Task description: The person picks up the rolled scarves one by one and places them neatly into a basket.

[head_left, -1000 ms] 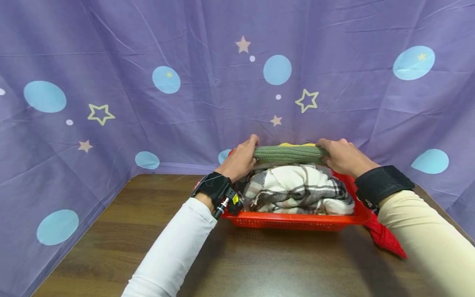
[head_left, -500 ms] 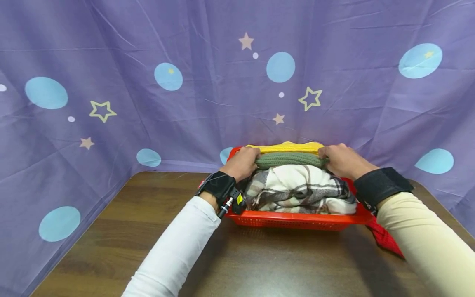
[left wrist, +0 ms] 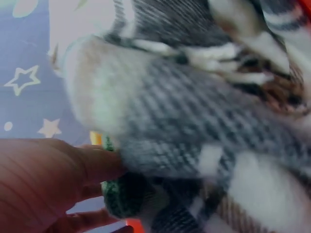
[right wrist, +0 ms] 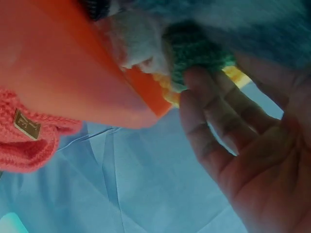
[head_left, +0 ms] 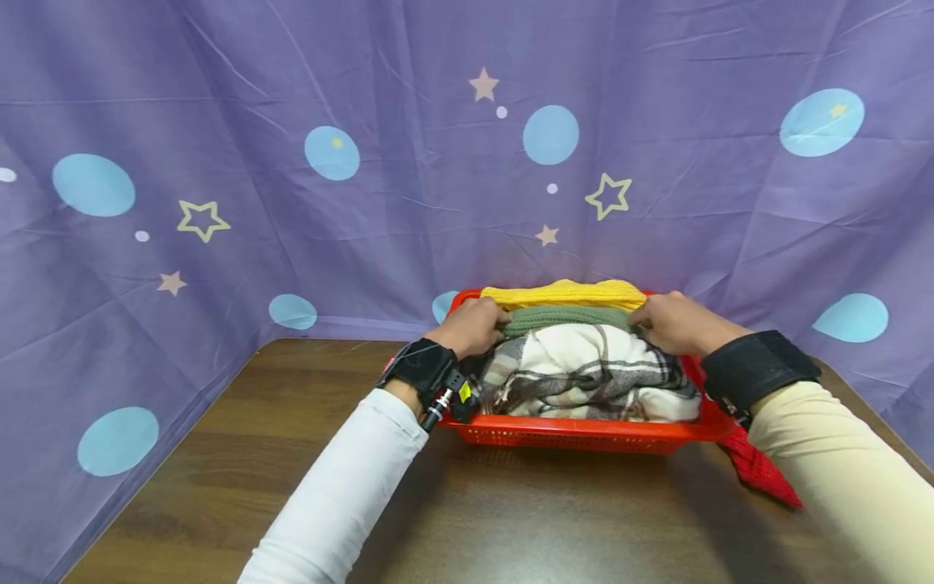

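A red plastic basket (head_left: 569, 434) holds folded soft goods. Across its middle lies a folded green knit (head_left: 569, 315), between a yellow knit (head_left: 563, 293) at the back and a black-and-white plaid scarf (head_left: 587, 365) with fringe in front. My left hand (head_left: 469, 326) holds the green knit's left end, thumb and fingers on either side of it; the left wrist view shows the plaid scarf against the thumb. At the opposite end, my right hand (head_left: 679, 322) pinches the green knit (right wrist: 197, 51). Those fingers (right wrist: 209, 109) reach beneath it, and plaid cloth partly covers the thumb.
A red knitted item (head_left: 762, 470) with a small label (right wrist: 27, 124) lies on the wooden table (head_left: 306, 454) right of the basket. Close behind the basket hangs a purple curtain (head_left: 409, 243) with stars and blue circles.
The green knit has come down into the basket, in front of the yellow knit, which shows more now. Both hands have lowered with it. The plaid scarf looks the same.
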{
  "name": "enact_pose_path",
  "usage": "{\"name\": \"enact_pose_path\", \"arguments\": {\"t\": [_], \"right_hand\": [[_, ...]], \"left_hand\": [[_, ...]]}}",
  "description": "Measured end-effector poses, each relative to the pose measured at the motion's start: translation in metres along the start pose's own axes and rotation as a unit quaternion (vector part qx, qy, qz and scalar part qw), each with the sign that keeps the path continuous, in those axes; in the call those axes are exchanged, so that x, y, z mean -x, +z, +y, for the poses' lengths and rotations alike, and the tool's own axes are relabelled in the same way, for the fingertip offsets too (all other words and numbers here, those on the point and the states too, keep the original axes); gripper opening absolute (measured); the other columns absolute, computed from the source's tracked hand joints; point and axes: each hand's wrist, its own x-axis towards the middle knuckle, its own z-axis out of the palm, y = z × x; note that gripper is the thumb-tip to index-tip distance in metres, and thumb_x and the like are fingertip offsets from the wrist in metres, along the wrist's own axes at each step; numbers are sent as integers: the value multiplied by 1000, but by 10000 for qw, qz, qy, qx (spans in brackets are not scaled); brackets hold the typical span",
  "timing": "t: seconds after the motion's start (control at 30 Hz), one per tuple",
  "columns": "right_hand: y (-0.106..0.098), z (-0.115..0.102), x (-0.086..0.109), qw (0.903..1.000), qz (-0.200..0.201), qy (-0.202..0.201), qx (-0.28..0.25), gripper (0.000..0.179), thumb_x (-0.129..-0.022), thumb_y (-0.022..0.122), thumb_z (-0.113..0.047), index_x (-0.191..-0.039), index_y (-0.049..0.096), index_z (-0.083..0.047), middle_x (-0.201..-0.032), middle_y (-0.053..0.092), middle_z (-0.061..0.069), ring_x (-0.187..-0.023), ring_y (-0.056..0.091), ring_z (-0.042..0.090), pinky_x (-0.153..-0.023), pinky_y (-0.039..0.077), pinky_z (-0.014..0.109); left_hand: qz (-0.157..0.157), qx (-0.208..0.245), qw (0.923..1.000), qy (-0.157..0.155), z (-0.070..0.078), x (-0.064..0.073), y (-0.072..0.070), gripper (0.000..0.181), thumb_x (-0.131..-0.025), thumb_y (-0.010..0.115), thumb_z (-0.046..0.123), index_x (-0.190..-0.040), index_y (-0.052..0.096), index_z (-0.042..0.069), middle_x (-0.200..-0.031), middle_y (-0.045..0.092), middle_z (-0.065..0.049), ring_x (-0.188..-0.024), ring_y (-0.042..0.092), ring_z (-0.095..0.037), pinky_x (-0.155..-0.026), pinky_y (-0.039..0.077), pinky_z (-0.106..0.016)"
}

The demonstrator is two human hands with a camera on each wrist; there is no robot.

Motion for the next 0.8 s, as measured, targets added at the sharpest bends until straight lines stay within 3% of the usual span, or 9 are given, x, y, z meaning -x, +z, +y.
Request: {"name": "enact_pose_path", "arguments": {"t": [0.07,0.13,0.23,0.37,0.53,0.67,0.8], "right_hand": [[-3,0,6,9998,-148,80,-119,30,-87,65,4,-116,72,4,-93,71,17,-79,65,27,-68,51,43],[-4,-2,13,9991,-253,207,-276,39,-92,65,-1,-129,63,7,-99,69,21,-80,64,28,-71,50,43],[-3,-4,27,9979,-207,411,-451,51,-99,63,-13,-143,49,8,-119,61,32,-97,65,42,-84,51,54],[4,-8,47,9961,16,539,-696,57,-105,55,-25,-151,40,5,-137,48,38,-124,49,55,-99,41,67],[20,-16,67,9930,301,791,-827,65,-107,47,-41,-156,34,-1,-147,41,34,-131,42,55,-100,36,72],[39,-22,78,9891,791,974,-773,75,-103,51,-48,-159,27,-5,-154,32,33,-135,36,55,-99,32,75],[57,-26,83,9805,1376,1133,-827,84,-98,59,-50,-162,21,-10,-156,28,32,-134,34,57,-98,28,78]], "left_hand": [[-292,95,9994,-170,0,4,-2,45,-103,58,13,-148,51,8,-148,53,-14,-119,60,-32,-83,45,-32],[-551,288,9974,-351,0,11,-3,54,-107,51,21,-157,34,10,-159,38,-17,-136,48,-34,-98,44,-36],[-476,566,9965,-389,-1,27,1,60,-109,45,29,-161,23,9,-164,23,-21,-151,24,-34,-117,31,-44],[118,689,9975,-138,-6,53,16,62,-110,41,35,-161,21,6,-166,16,-22,-152,19,-36,-120,22,-52],[779,681,9946,-64,-10,80,40,64,-109,40,42,-161,22,9,-167,13,-18,-153,17,-35,-121,16,-56],[1062,631,9921,-223,-8,88,53,73,-105,41,54,-162,20,14,-169,11,-14,-154,14,-34,-122,9,-56],[1155,454,9915,-395,-3,88,57,80,-101,40,64,-163,20,18,-169,11,-11,-154,11,-35,-121,7,-60]]}}
